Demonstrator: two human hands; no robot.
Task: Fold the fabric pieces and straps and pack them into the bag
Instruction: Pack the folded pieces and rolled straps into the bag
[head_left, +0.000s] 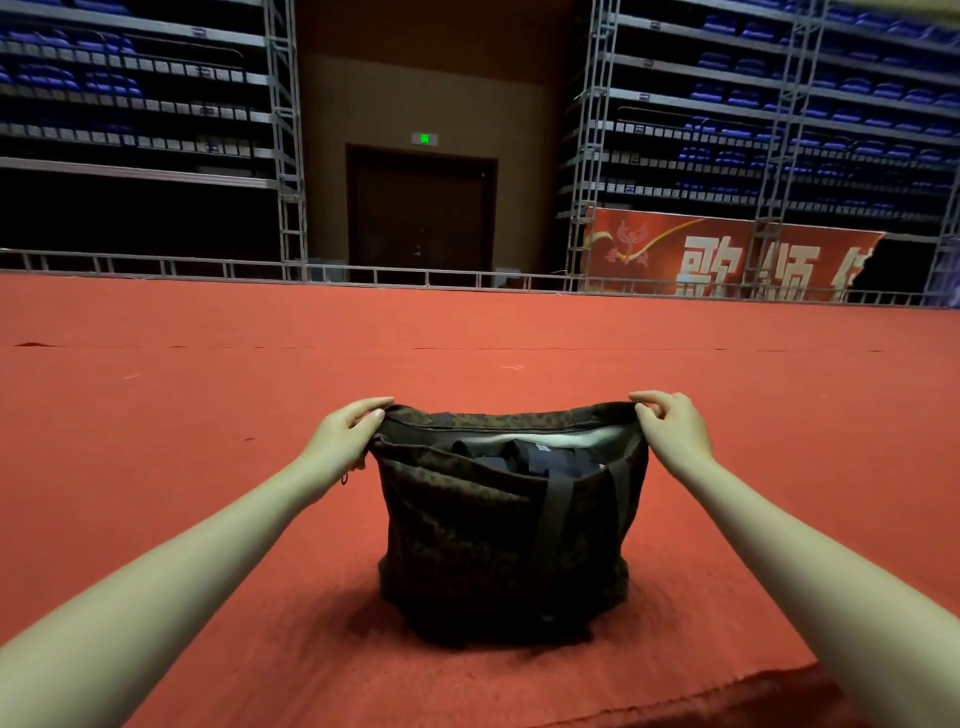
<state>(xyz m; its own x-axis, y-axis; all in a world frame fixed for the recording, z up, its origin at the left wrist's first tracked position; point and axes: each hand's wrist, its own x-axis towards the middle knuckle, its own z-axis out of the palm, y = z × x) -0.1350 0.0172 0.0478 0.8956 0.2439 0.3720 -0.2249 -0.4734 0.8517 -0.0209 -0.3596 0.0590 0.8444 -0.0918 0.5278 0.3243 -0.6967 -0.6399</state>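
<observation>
Gripping each end of the bag (506, 530) rim, your left hand (345, 434) and right hand (672, 428) spread it open.
Dark folded fabric (530, 454) lies inside, on the red carpet (208, 415).

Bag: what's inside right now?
The bag, held open by the left hand and right hand, shows dark folded fabric and pale lining. Lower contents are hidden.

Between the left hand (343, 434) and right hand (675, 428) stands a bag (467, 540) in a dark brown-and-olive mottled print with black straps (558, 509). Dark navy fabric (524, 457) shows against its pale grey lining (561, 440). Under the hands lies red carpet (208, 415); far beyond the right hand hangs a red banner (727, 260) with white characters.
</observation>
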